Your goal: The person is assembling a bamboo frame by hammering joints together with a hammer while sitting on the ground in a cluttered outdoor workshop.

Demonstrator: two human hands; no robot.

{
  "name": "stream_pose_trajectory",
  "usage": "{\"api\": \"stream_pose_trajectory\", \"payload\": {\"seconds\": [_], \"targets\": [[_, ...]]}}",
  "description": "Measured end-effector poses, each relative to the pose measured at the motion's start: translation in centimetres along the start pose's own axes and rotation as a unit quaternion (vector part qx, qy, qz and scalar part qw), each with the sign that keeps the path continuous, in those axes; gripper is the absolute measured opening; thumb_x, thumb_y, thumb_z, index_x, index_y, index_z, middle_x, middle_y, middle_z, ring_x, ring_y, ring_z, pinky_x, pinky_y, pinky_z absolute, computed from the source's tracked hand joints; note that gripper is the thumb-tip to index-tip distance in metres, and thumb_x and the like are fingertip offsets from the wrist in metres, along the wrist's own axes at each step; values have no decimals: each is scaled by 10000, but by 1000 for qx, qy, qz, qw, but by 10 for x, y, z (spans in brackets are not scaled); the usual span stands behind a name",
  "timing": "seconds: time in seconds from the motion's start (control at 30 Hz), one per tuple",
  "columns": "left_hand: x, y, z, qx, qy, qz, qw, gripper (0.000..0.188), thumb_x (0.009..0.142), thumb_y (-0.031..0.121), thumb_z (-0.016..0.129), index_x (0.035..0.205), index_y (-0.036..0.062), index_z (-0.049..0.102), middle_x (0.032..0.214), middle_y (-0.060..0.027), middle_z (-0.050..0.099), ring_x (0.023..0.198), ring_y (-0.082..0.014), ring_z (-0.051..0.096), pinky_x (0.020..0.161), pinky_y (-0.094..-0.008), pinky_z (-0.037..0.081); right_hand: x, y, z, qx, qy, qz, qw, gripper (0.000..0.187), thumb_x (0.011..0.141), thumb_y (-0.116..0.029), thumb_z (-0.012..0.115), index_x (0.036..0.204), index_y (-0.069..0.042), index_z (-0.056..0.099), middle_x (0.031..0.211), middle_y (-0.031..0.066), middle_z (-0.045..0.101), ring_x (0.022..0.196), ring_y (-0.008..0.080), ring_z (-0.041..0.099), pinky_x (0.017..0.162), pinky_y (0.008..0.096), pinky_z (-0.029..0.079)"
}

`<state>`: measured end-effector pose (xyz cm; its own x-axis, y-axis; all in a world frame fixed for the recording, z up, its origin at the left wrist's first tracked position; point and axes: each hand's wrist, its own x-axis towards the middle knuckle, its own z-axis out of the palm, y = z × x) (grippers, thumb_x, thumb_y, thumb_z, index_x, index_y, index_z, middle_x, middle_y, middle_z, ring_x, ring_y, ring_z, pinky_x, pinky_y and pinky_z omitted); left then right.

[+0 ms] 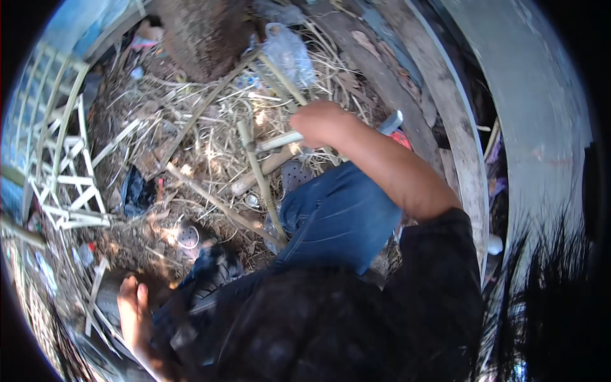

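Note:
A four-sided frame of thin bamboo poles (207, 108) stands over the littered ground in front of my legs. My right hand (321, 124) is closed around it on the right side, where a long pole (280, 75) meets a short pale bamboo crosspiece (280, 141). The fingers' undersides are hidden. My left hand (133, 311) is low at the left beside my thigh, fingers stretched out, with nothing seen in it. Close to it is a dark rounded object (113, 296) whose kind I cannot make out.
A lattice of pale bamboo strips (73, 172) stands at the left. A tree trunk (203, 38) rises at the back, beside a clear plastic bag (286, 51). Weathered boards (439, 83) line the right. Straw, a black bag (137, 191) and my shoes (189, 237) are below.

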<state>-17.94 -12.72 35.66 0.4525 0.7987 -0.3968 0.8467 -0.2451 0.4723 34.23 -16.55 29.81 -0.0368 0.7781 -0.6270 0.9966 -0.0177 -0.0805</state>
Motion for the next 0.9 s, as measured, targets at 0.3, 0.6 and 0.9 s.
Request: {"api": "stream_pose_trajectory", "payload": {"seconds": [0.3, 0.6, 0.9], "targets": [[93, 91, 79, -168, -65, -6, 984, 382, 976, 275, 587, 1187, -42, 553, 983, -119, 587, 902, -195, 556, 843, -312, 446, -56, -158, -29, 424, 334, 18, 842, 317, 947, -138, 543, 1196, 56, 511, 637, 72, 524, 563, 146, 552, 495, 331, 489], [101, 73, 109, -178, -39, -48, 982, 377, 964, 257, 605, 1189, -38, 537, 960, -120, 592, 876, -195, 564, 815, -311, 454, -24, -264, 37, 683, 538, -180, 460, 515, 992, -148, 467, 1425, 31, 254, 740, 110, 560, 572, 264, 584, 599, 402, 554], [77, 49, 101, -191, 39, -97, 976, 376, 951, 239, 622, 1190, -34, 521, 937, -122, 597, 850, -194, 572, 786, -310, 461, -37, -282, 39, 739, 513, -232, 370, 519, 966, -193, 490, 1399, 12, 289, 805, 95, 591, 658, 264, 613, 709, 420, 543]]}}
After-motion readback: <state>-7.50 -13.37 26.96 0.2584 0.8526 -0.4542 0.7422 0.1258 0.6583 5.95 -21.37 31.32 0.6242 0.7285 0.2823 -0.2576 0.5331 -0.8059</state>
